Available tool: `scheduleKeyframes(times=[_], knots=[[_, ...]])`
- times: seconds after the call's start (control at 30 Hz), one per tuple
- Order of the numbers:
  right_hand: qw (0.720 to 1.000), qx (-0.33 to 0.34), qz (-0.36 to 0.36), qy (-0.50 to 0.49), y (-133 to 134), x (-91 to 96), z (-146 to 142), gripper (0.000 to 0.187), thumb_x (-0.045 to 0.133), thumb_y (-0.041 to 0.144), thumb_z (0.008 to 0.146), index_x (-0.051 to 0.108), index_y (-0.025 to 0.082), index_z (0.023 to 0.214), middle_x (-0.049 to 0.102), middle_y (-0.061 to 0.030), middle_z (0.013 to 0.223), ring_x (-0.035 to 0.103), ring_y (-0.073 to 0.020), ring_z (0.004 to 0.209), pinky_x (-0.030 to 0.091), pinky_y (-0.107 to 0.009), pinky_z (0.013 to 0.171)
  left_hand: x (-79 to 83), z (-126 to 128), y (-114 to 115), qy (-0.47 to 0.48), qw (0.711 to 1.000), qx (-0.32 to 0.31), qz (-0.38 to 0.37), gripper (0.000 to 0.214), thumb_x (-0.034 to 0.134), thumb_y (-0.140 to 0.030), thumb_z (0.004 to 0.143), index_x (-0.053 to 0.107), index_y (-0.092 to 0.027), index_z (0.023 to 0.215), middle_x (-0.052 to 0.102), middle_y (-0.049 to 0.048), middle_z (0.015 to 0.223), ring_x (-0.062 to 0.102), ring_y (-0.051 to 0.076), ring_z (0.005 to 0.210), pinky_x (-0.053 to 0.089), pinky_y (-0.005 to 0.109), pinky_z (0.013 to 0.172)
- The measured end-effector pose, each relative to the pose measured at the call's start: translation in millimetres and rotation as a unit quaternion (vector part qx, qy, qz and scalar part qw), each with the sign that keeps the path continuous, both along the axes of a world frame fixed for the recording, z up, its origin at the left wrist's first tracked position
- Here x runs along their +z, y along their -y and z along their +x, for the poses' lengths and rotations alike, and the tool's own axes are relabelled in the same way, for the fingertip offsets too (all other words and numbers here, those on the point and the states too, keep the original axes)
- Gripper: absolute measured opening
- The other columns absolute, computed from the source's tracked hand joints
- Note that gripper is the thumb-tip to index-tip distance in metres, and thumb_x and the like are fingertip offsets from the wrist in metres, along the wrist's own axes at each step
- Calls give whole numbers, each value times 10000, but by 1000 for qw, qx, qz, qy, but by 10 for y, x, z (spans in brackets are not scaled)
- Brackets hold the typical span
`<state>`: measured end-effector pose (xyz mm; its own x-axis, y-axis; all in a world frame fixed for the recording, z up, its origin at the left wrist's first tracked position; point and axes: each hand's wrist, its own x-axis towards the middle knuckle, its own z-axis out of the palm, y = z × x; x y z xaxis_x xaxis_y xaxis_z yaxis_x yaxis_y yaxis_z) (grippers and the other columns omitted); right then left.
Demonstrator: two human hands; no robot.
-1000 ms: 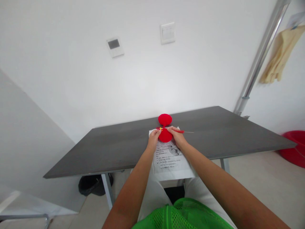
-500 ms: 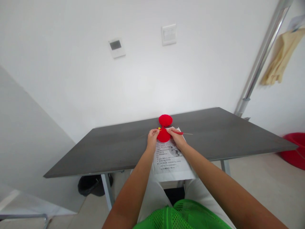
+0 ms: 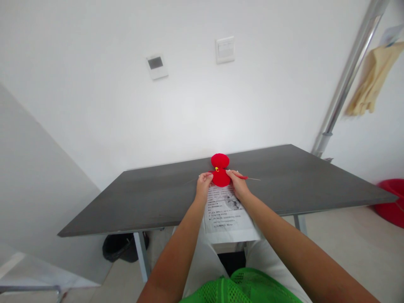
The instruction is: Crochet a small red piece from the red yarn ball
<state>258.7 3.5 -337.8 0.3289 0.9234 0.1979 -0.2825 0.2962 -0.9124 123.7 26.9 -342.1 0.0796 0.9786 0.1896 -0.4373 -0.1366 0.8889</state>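
Observation:
A round red crochet piece [image 3: 221, 179] is held above the printed sheet [image 3: 221, 214], between my two hands. My left hand [image 3: 204, 183] is closed, its thumb and fingertips pinching the left edge of the piece. In my closed right hand [image 3: 238, 185] is a red-handled crochet hook [image 3: 242, 177], its thin metal shaft pointing right; the fingertips also touch the piece's right side. A small yellow stitch marker [image 3: 217, 169] shows at the piece's upper edge. Just behind lies a red ball of yarn [image 3: 220, 160]. The single stitches are too small to make out.
The dark grey table [image 3: 151, 193] stands against a white wall with a thermostat [image 3: 157, 67] and a switch [image 3: 225, 49]. A black bin [image 3: 118, 248] sits beneath, left. On the right are a red basin [image 3: 389, 202], a metal pole [image 3: 350, 80] and hanging cream gloves [image 3: 372, 80].
The yellow marker has shifted right, away from my left fingertips, as the crochet piece turned a little. Both hands moved slightly right; the view tipped a little.

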Motion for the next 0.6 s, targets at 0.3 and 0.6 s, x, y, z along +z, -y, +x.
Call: scheduleKeyframes(times=[0.3, 0.6], knots=[[1000, -8, 2, -30, 34, 40, -31, 262, 719, 478, 602, 589, 253, 635, 670, -2, 730, 616, -211, 770, 481, -340, 739, -32, 20, -8, -19, 998, -55, 20, 381, 755, -478, 599, 579, -152, 689, 613, 1, 623, 555, 112, 569, 441, 259, 615], [1000, -15, 6, 20, -4, -8, 11, 309, 704, 509, 612, 551, 242, 598, 629, 19, 678, 576, -179, 687, 467, -305, 682, 24, 23, 42, 20, 998, -66, 0, 376, 776, -462, 568, 586, -160, 687, 623, -4, 641, 573, 123, 594, 470, 281, 661]])
